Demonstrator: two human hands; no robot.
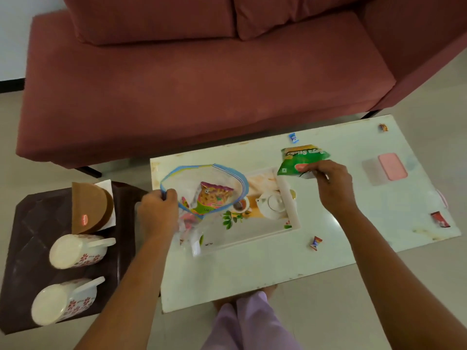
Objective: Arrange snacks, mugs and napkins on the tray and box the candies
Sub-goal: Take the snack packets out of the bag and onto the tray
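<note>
Trousers [247, 324]: lilac, cut off by the bottom edge; feet [267, 290] mostly hidden under the edge of the table [252, 274].
Left hand [158, 213]: fingers curled round the blue rim of the bag [227, 178], holding its mouth open over the tray's left part; fingertips hidden behind the rim.
Bag: clear plastic; lower part crumpled and blurred. Pink packet [214, 198] sits inside; its print is too small to read.
Right hand [331, 185]: thumb and fingers pinched on a lower corner of the green packet [303, 157], held in the air over the tray's far right corner, apart from the bag.
Green packet writing: upside down; one word looks like "Sticks", the rest is lost in a fold.
Tray [252, 236]: white, teapot print, lying on the table; left part hidden by bag and left hand.
Candies: four loose on the table. Blue candy [293, 138] and orange candy [383, 127] lie near the far edge, red-blue candy [315, 243] near the tray's near right corner, dark red candy [440, 219] by the right edge. Wrapper text illegible.
Box [393, 166]: pink, on the table's right part; a pale translucent piece lies against its left side, and what it is cannot be told.
Stool [30, 223]: dark brown, left of the table, partly cut off.
Mugs: near mug [63, 301] and far mug [78, 251] on the stool, white with red flowers, handles to the right; whether the white discs facing the camera are lids cannot be told.
Holder [88, 208]: brown, at the stool's far end; red label unreadable. Napkins [107, 185] white, mostly hidden behind it.
Sofa [202, 84]: maroon, beyond the table, cut off at top and right.
</note>
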